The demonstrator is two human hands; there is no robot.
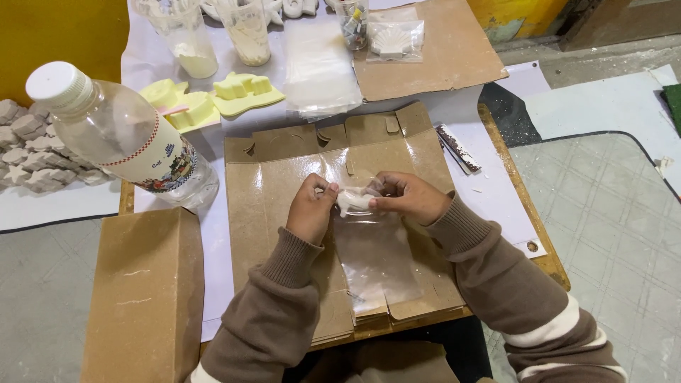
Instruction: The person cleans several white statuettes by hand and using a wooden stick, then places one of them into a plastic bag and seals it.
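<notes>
My left hand [310, 210] and my right hand [409, 196] meet over flattened brown cardboard boxes [259, 191] on a small table. Between their fingertips they pinch a small white plaster piece [352, 201] at the mouth of a clear plastic bag [376, 262]. The bag lies flat on the cardboard and stretches toward me. Both arms wear brown sleeves with cream stripes.
A clear plastic bottle [124, 135] stands at the left. Yellow moulds [213, 99], cups of white powder [186, 35], a stack of clear bags [319, 67] and a bagged white shell [394, 39] lie at the back. A brown box [142, 298] stands near left; white star pieces [32, 152] lie far left.
</notes>
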